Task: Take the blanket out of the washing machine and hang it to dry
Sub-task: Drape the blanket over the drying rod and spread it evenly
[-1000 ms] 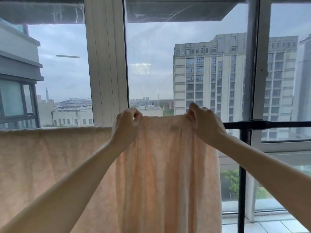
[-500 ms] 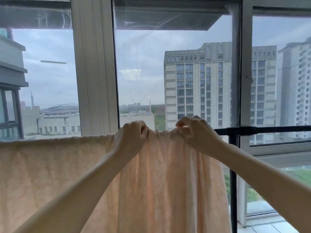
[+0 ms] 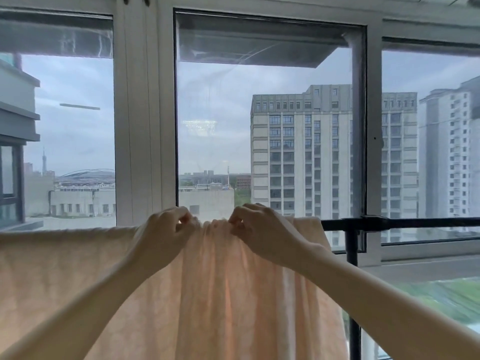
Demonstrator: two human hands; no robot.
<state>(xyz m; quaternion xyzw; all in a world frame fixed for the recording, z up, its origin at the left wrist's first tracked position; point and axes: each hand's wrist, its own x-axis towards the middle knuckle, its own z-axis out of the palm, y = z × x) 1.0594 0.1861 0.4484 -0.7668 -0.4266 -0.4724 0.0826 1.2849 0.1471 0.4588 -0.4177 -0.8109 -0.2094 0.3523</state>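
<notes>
Over the black metal horizontal rail (image 3: 405,221), along its left and middle run, hangs the pale peach thin fabric blanket (image 3: 220,294). Its top edge covers the rail from the left limit of view to a point just left of the black vertical post (image 3: 352,276).

Left hand (image 3: 166,229): fingers curled, pinching the blanket's top edge.

Right hand (image 3: 259,229): fingers curled, pinching the same edge, just beside the left hand.

Between the two hands the fabric is gathered into tight vertical pleats. Left of the left hand it lies spread and flat. The rail's right end is bare. Behind the rail stands a grey-framed glass window (image 3: 145,126), with tall grey buildings (image 3: 298,152) beyond.
</notes>
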